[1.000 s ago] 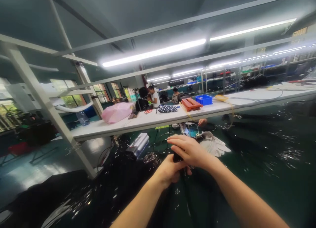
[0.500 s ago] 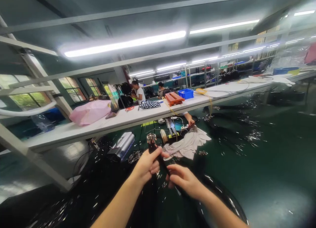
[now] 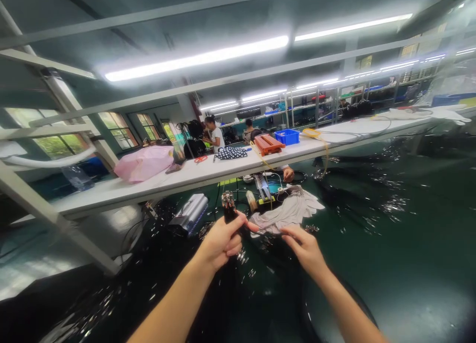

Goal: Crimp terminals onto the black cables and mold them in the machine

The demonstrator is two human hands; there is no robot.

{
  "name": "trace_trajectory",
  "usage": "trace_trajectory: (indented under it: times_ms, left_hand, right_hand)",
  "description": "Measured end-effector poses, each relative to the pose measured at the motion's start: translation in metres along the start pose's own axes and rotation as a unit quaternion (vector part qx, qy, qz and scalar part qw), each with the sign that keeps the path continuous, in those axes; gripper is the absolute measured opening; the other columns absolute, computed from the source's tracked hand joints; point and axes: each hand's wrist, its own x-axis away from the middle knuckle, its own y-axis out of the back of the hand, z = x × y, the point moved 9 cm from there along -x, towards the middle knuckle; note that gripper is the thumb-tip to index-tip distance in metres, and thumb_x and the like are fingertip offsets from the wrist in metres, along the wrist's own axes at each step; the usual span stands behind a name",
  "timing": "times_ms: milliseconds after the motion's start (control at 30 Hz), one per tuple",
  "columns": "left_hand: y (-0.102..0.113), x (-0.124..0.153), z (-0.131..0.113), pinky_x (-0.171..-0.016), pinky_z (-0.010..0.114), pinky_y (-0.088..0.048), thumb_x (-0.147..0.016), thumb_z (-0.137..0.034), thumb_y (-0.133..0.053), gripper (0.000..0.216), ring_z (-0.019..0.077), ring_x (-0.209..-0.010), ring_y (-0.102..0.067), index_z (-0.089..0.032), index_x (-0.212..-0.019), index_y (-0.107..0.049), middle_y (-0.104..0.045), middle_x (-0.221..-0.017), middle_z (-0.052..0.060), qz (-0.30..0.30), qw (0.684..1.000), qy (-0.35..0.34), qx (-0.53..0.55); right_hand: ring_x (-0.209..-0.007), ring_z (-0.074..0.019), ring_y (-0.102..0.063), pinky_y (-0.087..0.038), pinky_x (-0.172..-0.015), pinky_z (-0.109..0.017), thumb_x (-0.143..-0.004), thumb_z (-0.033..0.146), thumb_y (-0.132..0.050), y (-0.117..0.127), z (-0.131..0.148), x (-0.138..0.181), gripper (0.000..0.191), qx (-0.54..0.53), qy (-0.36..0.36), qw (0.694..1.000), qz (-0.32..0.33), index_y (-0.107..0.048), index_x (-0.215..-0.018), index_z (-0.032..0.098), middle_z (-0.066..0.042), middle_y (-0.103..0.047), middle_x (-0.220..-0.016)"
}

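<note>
My left hand (image 3: 220, 243) is closed around a bundle of black cables (image 3: 229, 210), whose metal connector ends stick up above the fist. A single thin black cable (image 3: 266, 233) runs from this fist to my right hand (image 3: 305, 249). Thumb and fingers of the right hand pinch that cable. Beyond the hands lies a pile of whitish cloth gloves (image 3: 288, 211) on the dark green surface. Masses of glossy black cable (image 3: 256, 303) with shiny ends lie below my hands, blurred in places.
A silver box-shaped device (image 3: 191, 211) stands left of the bundle. Across the middle runs a white shelf (image 3: 197, 177) bearing a pink bag (image 3: 145, 163), an orange-red tray (image 3: 268, 144) and a blue bin (image 3: 287, 136). Past the gloves shows another person's hand (image 3: 288, 174).
My right hand has moved right and slightly up, away from the left fist, drawing one cable out straight. The left hand keeps its grip on the bundle. The view has shifted slightly.
</note>
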Motion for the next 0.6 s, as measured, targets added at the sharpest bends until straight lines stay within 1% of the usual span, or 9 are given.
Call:
trace_trajectory:
  times_ms: [33,100,167,233,300,367,400,500,600]
  left_hand:
    - [0.003,-0.001,-0.001,-0.028,0.012,-0.015,-0.075,-0.031,-0.061,0.023,-0.0036,-0.027,-0.022,-0.014,-0.076,-0.046,-0.068,-0.081,0.010,-0.002,1.000,0.003,0.009]
    - [0.015,-0.007,-0.005,-0.027,0.012,-0.016,-0.078,-0.028,-0.058,0.019,-0.0034,-0.027,-0.022,-0.013,-0.075,-0.046,-0.068,-0.080,0.011,-0.036,0.999,-0.012,0.019]
    - [0.031,-0.013,-0.006,-0.027,0.012,-0.016,-0.080,-0.025,-0.055,0.017,-0.0032,-0.026,-0.022,-0.013,-0.073,-0.046,-0.068,-0.081,0.011,-0.080,0.996,-0.030,0.024]
    - [0.044,-0.019,-0.001,-0.027,0.012,-0.016,-0.081,-0.024,-0.053,0.017,-0.0030,-0.026,-0.022,-0.013,-0.072,-0.045,-0.068,-0.080,0.012,-0.116,0.992,-0.032,0.029]
    - [0.050,-0.023,0.008,-0.027,0.012,-0.016,-0.082,-0.024,-0.053,0.017,-0.0029,-0.026,-0.022,-0.012,-0.071,-0.045,-0.068,-0.078,0.011,-0.123,0.992,-0.019,0.032]
    - [0.047,-0.025,0.014,-0.027,0.012,-0.016,-0.082,-0.024,-0.053,0.017,-0.0028,-0.026,-0.021,-0.012,-0.072,-0.046,-0.068,-0.077,0.011,-0.110,0.993,-0.008,0.030]
    - [0.044,-0.026,0.014,-0.027,0.012,-0.016,-0.082,-0.025,-0.053,0.017,-0.0028,-0.026,-0.021,-0.012,-0.072,-0.046,-0.068,-0.076,0.011,-0.102,0.994,-0.008,0.026]
    - [0.032,-0.024,0.007,-0.027,0.011,-0.017,-0.080,-0.025,-0.056,0.017,-0.0027,-0.026,-0.022,-0.012,-0.073,-0.047,-0.068,-0.073,0.010,-0.077,0.997,-0.019,0.000]
    - [0.018,-0.022,-0.004,-0.026,0.011,-0.017,-0.078,-0.026,-0.058,0.018,-0.0030,-0.026,-0.022,-0.012,-0.073,-0.048,-0.068,-0.077,0.010,-0.044,0.999,-0.019,-0.006]
  right_hand:
    - [-0.084,-0.0210,-0.062,-0.048,-0.079,-0.038,-0.085,0.038,-0.044,-0.011,0.001,0.000,0.029,-0.054,-0.028,0.997,0.054,-0.063,-0.089,0.017,-0.009,-0.067,-0.090]
    - [-0.065,-0.0172,-0.063,-0.050,-0.065,-0.032,-0.084,0.038,-0.044,-0.041,0.004,0.011,0.028,-0.175,-0.095,0.960,0.195,-0.060,-0.085,0.015,-0.005,-0.067,-0.077]
    - [-0.054,-0.0145,-0.060,-0.047,-0.054,-0.027,-0.081,0.035,-0.047,-0.057,0.003,0.025,0.021,-0.222,-0.143,0.926,0.271,-0.056,-0.085,0.016,-0.002,-0.063,-0.070]
    - [-0.053,-0.0137,-0.059,-0.045,-0.052,-0.026,-0.078,0.030,-0.051,-0.049,-0.007,0.025,0.018,-0.142,-0.134,0.951,0.238,-0.054,-0.090,0.017,0.000,-0.061,-0.069]
    - [-0.065,-0.0164,-0.060,-0.047,-0.062,-0.030,-0.079,0.028,-0.049,-0.026,-0.015,0.018,0.019,-0.016,-0.085,0.986,0.145,-0.056,-0.092,0.017,-0.005,-0.062,-0.079]
    - [-0.082,-0.0206,-0.059,-0.045,-0.075,-0.035,-0.082,0.027,-0.043,-0.007,-0.016,0.012,0.020,0.074,-0.034,0.994,0.067,-0.058,-0.092,0.017,-0.009,-0.062,-0.092]
    - [-0.085,-0.0217,-0.058,-0.044,-0.077,-0.036,-0.081,0.027,-0.044,-0.004,-0.015,0.011,0.019,0.094,-0.016,0.993,0.063,-0.059,-0.088,0.017,-0.009,-0.063,-0.092]
    - [-0.072,-0.0195,-0.058,-0.046,-0.068,-0.031,-0.073,0.026,-0.055,-0.012,-0.015,0.009,0.009,0.096,0.006,0.985,0.142,-0.060,-0.072,0.019,-0.003,-0.063,-0.074]
    - [-0.078,-0.0204,-0.057,-0.045,-0.074,-0.035,-0.077,0.028,-0.050,-0.001,-0.016,0.003,0.015,0.078,-0.020,0.992,0.097,-0.060,-0.080,0.018,-0.006,-0.063,-0.082]
